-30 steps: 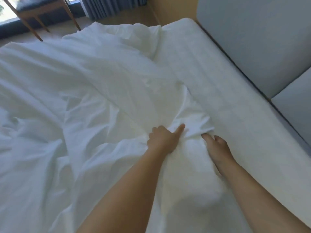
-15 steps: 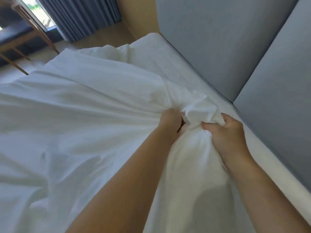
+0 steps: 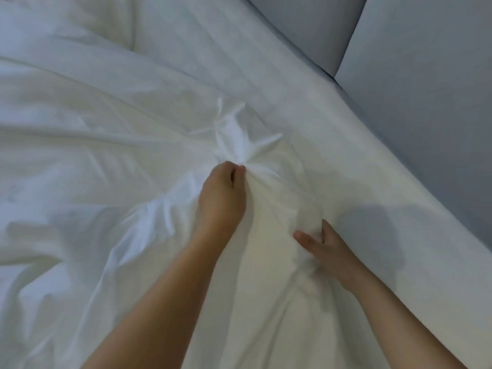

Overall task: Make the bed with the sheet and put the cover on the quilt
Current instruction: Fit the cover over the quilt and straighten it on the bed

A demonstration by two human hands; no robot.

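no readable text, labels or signs

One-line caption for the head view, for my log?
Left hand pinches a bunched fold of the white sheet while the right hand rests flat on it, beside the grey headboard.

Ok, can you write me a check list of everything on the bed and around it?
Surface: bed, smooth white strip along its right side, a shadow on it.
Job's things: white sheet, wrinkled, spread over the bed, gathered into a bunch of folds near the middle.
Clutter: nothing seen.
Hands: left hand grips the bunched sheet; right hand lies on the sheet with fingers straight, blurred.
Cables: nothing seen.
Surroundings: grey padded panels, two with a seam between them, along the bed's right edge.
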